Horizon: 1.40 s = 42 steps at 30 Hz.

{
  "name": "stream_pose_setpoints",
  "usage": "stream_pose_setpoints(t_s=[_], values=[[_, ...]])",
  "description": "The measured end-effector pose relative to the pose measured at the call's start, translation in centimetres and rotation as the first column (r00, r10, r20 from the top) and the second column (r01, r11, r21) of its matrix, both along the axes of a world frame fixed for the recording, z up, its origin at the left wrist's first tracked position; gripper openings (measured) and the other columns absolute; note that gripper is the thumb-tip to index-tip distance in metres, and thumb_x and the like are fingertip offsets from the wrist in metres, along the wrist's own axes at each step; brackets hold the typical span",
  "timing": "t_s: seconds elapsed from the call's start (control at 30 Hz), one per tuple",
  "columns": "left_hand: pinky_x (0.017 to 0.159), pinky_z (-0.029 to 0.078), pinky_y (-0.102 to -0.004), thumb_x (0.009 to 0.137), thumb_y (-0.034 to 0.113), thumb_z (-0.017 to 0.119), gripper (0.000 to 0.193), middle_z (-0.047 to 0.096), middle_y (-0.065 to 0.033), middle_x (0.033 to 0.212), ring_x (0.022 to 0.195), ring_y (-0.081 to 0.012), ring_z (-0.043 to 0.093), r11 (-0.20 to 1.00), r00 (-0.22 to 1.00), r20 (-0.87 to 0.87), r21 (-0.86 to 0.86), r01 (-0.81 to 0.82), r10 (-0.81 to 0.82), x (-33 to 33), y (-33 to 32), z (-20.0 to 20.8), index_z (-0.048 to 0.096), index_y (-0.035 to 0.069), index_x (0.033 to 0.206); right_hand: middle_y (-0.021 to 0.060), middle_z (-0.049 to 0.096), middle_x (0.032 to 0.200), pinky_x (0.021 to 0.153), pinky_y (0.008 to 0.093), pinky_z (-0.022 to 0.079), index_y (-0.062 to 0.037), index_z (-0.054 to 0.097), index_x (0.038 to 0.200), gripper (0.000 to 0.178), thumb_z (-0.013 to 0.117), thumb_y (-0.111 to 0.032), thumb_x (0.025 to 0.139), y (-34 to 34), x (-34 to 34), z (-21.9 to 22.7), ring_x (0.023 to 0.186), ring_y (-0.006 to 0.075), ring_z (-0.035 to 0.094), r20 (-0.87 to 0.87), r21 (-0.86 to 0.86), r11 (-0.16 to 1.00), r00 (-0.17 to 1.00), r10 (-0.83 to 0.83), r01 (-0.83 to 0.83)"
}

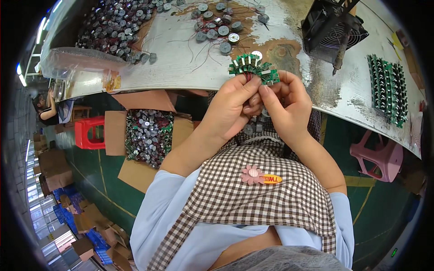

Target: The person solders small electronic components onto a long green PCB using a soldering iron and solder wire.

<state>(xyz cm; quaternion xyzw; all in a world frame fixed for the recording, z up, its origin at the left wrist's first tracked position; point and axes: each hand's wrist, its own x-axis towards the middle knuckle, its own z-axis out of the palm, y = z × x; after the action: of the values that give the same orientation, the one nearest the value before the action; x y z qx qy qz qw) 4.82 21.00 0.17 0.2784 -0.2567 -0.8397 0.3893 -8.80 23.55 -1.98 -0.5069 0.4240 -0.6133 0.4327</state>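
Both my hands are raised together over the table's front edge. My left hand [233, 106] is closed round thin dark red wires, and a fanned bunch of small green circuit boards [245, 64] with white parts stands out above its fingers. Beside the bunch, my right hand [289, 106] pinches one green circuit board [270, 77] between thumb and fingers. The fingertips of the two hands meet, so the wires between them are partly hidden. Several grey round discs [259, 127] hang below the hands, close to my checked apron [266, 158].
On the worn white table [181, 72] lie loose wired grey discs [223, 30] and a large heap [113, 27] at left. A black fan [332, 34] with a soldering iron [341, 52] and rows of green boards [388, 90] are at right. A filled carton [115, 133] and stools flank me.
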Motion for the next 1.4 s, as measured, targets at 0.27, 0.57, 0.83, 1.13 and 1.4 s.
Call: stream_pose_setpoints(t_s=[0.27, 0.57, 0.83, 1.13, 1.4], values=[[0.049, 0.030, -0.0181, 0.097, 0.021, 0.050, 0.016, 0.046, 0.0033, 0.068, 0.054, -0.0039, 0.036, 1.000, 1.000, -0.021, -0.018, 0.006, -0.006, -0.4, -0.2, 0.0, 0.051, 0.005, 0.093, 0.0086, 0.066, 0.075, 0.052, 0.0182, 0.047, 0.0076, 0.049, 0.108, 0.028, 0.064, -0.001, 0.085, 0.1, -0.1, 0.2, 0.062, 0.0066, 0.061, 0.021, 0.002, 1.000, 1.000, -0.017, 0.017], [0.054, 0.039, -0.0199, 0.090, 0.019, 0.061, 0.017, 0.058, 0.0001, 0.073, 0.064, -0.0062, 0.051, 0.970, 0.835, 0.541, -0.238, 0.045, 0.094, 9.1, 2.2, -1.2, 0.058, 0.003, 0.092, 0.0093, 0.064, 0.083, 0.062, 0.0205, 0.047, 0.0052, 0.051, 0.117, 0.032, 0.060, 0.000, 0.086, 1.6, -1.4, -2.5, 0.069, 0.0099, 0.058, -0.449, -0.170, 0.977, 0.893, 0.037, -0.126], [0.077, 0.044, -0.0432, 0.082, 0.005, 0.053, 0.016, 0.062, -0.0154, 0.090, 0.090, -0.0349, 0.059, 0.767, -0.338, 0.697, -0.500, 0.403, 0.632, 29.3, 4.3, -10.1, 0.057, 0.003, 0.097, 0.0179, 0.060, 0.097, 0.077, 0.0330, 0.047, 0.0068, 0.061, 0.098, 0.017, 0.053, -0.006, 0.090, 0.7, -0.5, -2.1, 0.085, 0.0280, 0.059, -0.703, -0.394, 0.861, 0.709, -0.057, -0.322], [0.090, 0.038, -0.0524, 0.073, 0.000, 0.047, 0.051, 0.057, -0.0048, 0.126, 0.123, -0.0292, 0.048, 0.771, -0.482, 0.638, -0.304, 0.559, 0.601, 31.4, 5.0, -24.4, 0.055, 0.011, 0.122, 0.0182, 0.061, 0.095, 0.076, 0.0356, 0.048, 0.0052, 0.061, 0.096, 0.014, 0.057, -0.001, 0.085, 3.0, -4.6, -1.9, 0.084, 0.0303, 0.059, -0.722, -0.386, 0.899, 0.673, -0.157, -0.205], [0.084, 0.044, -0.0334, 0.088, 0.002, 0.049, 0.030, 0.055, -0.0152, 0.109, 0.094, -0.0242, 0.053, 0.201, -0.268, 0.174, -0.976, 0.079, 0.948, 19.6, -0.1, -9.7, 0.052, -0.005, 0.117, 0.0191, 0.061, 0.091, 0.068, 0.0353, 0.048, 0.0043, 0.058, 0.096, 0.024, 0.068, 0.004, 0.074, 2.8, -14.2, -2.4, 0.078, 0.0319, 0.059, -0.591, -0.589, 0.782, 0.551, -0.589, 0.204]])
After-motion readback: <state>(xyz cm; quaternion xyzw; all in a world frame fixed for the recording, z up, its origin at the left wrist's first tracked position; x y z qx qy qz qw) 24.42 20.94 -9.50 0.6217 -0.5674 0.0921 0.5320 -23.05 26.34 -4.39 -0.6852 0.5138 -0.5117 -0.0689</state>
